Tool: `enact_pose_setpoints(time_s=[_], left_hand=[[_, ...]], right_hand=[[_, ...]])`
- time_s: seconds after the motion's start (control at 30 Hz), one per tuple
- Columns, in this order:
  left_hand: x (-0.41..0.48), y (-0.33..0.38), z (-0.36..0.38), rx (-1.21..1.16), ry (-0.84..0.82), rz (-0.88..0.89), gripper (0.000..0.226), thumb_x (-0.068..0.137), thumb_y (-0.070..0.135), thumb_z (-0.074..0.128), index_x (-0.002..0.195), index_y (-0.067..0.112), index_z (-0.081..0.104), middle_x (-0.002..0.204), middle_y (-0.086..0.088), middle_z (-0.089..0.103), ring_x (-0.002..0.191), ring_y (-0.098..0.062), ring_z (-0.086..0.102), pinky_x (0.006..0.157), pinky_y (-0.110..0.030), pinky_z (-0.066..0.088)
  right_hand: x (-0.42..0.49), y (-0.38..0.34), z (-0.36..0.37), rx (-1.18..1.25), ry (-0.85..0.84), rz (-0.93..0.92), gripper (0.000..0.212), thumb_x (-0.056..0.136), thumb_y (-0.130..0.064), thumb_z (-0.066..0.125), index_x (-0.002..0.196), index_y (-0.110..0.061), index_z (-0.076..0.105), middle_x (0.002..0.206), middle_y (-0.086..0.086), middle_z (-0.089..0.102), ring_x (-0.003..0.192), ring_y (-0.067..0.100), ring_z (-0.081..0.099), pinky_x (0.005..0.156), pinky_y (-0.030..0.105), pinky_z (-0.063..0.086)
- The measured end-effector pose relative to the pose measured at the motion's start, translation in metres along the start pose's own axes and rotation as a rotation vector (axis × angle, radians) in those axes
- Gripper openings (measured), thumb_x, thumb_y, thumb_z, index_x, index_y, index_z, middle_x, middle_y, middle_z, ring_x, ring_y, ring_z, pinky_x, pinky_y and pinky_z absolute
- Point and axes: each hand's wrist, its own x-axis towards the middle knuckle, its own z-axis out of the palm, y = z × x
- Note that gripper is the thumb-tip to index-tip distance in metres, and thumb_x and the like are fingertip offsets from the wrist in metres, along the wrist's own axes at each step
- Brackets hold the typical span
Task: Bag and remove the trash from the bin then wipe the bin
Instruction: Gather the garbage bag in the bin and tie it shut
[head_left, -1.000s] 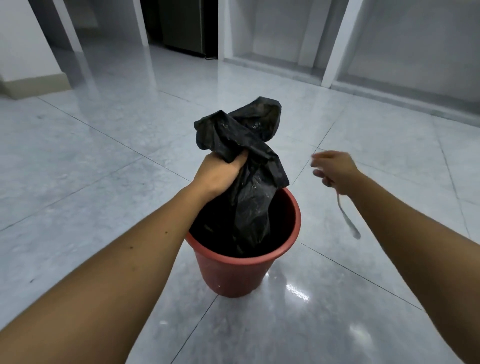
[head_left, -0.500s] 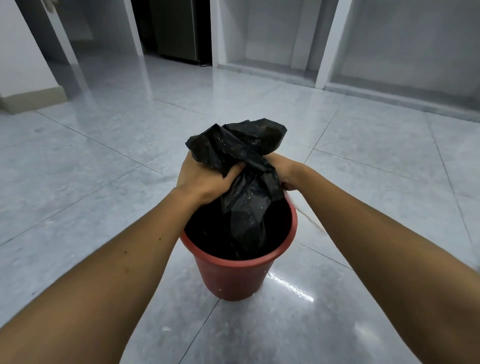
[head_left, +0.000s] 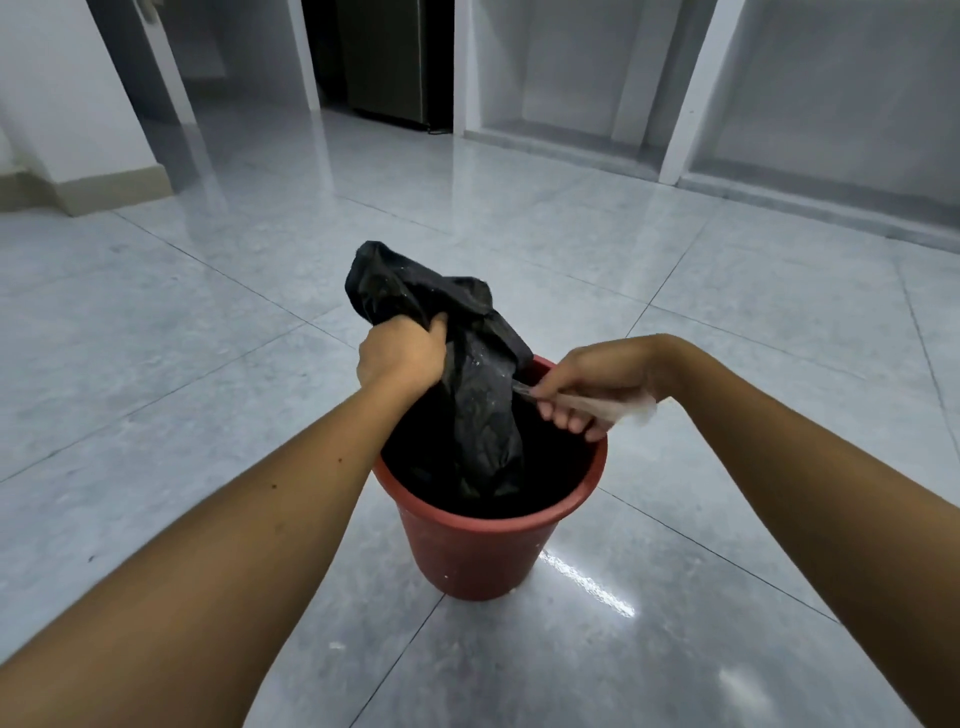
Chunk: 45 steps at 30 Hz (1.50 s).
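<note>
Trash bag (head_left: 467, 395) neck clamped in left grip (head_left: 402, 358) above bin (head_left: 478, 551), right grip (head_left: 592, 384) closed on pale strip (head_left: 613, 408)

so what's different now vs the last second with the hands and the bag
The right hand, out to the side a second ago with a pale strip dangling, came in behind the bag neck, then drew back to the bin's right rim, now pulling the pale strip taut from the neck. The left hand kept its grip on the gathered black bag, which stayed in the red bin.
</note>
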Motion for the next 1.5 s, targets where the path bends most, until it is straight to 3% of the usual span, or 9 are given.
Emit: enact_pose_setpoints(time_s=[0.1,0.2,0.4,0.63,1.0,1.13,1.23,1.37,1.5], left_hand=[[0.002,0.003,-0.003,-0.333,-0.254,-0.103,0.057,0.082,0.058,0.056,0.099,0.004,0.065,0.086,-0.012,0.065,0.073,-0.028,0.064,0.059,-0.026,0.045],[0.002,0.002,-0.011,-0.482,-0.547,-0.138,0.041,0.076,0.053,0.069,0.066,0.015,0.056,0.052,0.002,0.045,0.028,-0.006,0.036,0.031,-0.013,0.026],[0.008,-0.013,-0.030,-0.648,-0.916,-0.171,0.013,0.094,0.013,0.053,0.092,0.015,0.065,0.075,0.009,0.072,0.078,-0.003,0.066,0.069,-0.022,0.053],[-0.001,-0.007,-0.027,-0.558,-0.885,-0.244,0.007,0.084,0.024,0.067,0.078,0.023,0.066,0.059,0.018,0.066,0.062,0.004,0.058,0.058,-0.010,0.033],[-0.009,0.000,-0.009,-1.082,-0.594,-0.277,0.021,0.082,-0.003,0.067,0.082,0.008,0.049,0.078,-0.012,0.067,0.054,-0.009,0.069,0.053,-0.017,0.057],[-0.012,-0.002,-0.003,-1.087,-0.600,-0.216,0.010,0.082,0.003,0.068,0.083,0.006,0.059,0.071,-0.006,0.070,0.058,-0.007,0.069,0.057,-0.017,0.057],[-0.012,-0.004,-0.007,-0.986,-0.707,-0.138,0.027,0.080,0.017,0.073,0.104,0.008,0.064,0.097,-0.007,0.072,0.089,-0.015,0.069,0.080,-0.026,0.057],[-0.016,-0.004,-0.008,-0.966,-0.701,-0.046,0.044,0.076,-0.011,0.069,0.115,0.004,0.056,0.108,-0.008,0.063,0.085,-0.018,0.067,0.069,-0.023,0.059],[-0.015,-0.009,-0.007,-0.892,-0.692,0.053,0.032,0.076,-0.016,0.066,0.092,0.008,0.052,0.094,-0.011,0.063,0.075,-0.019,0.066,0.065,-0.025,0.060]], right_hand=[[0.008,-0.015,0.012,0.224,-0.040,-0.115,0.032,0.092,-0.029,0.057,0.066,-0.021,0.073,0.053,-0.008,0.058,0.042,0.004,0.056,0.045,0.017,0.048],[0.024,-0.023,0.022,0.458,0.052,-0.159,0.023,0.093,-0.025,0.058,0.080,-0.015,0.073,0.061,-0.007,0.065,0.053,0.001,0.062,0.060,0.017,0.055],[0.030,-0.029,0.026,0.691,0.160,-0.222,0.009,0.092,-0.012,0.061,0.087,-0.006,0.065,0.065,-0.003,0.074,0.054,0.001,0.069,0.052,0.016,0.056],[0.021,-0.026,0.018,0.570,0.166,-0.230,0.008,0.088,-0.002,0.063,0.089,-0.008,0.068,0.074,0.000,0.076,0.066,0.007,0.073,0.060,0.023,0.059],[0.025,-0.024,0.021,0.472,0.253,-0.231,0.012,0.081,-0.017,0.074,0.072,-0.022,0.069,0.071,-0.006,0.074,0.062,0.003,0.070,0.053,0.017,0.054],[0.030,-0.023,0.025,0.519,0.259,-0.278,0.014,0.081,-0.010,0.074,0.073,-0.017,0.065,0.069,-0.003,0.074,0.060,0.005,0.070,0.054,0.019,0.055],[0.031,-0.024,0.025,0.539,0.241,-0.299,0.014,0.083,-0.007,0.071,0.074,-0.013,0.062,0.068,0.003,0.072,0.059,0.008,0.068,0.053,0.020,0.055],[0.028,-0.022,0.023,0.572,0.129,-0.283,0.011,0.087,0.001,0.063,0.081,-0.009,0.063,0.066,0.004,0.068,0.056,0.007,0.066,0.051,0.017,0.054],[0.018,-0.019,0.016,0.206,0.155,-0.165,0.007,0.086,0.001,0.063,0.090,-0.004,0.065,0.063,0.002,0.060,0.050,0.004,0.057,0.050,0.015,0.050]])
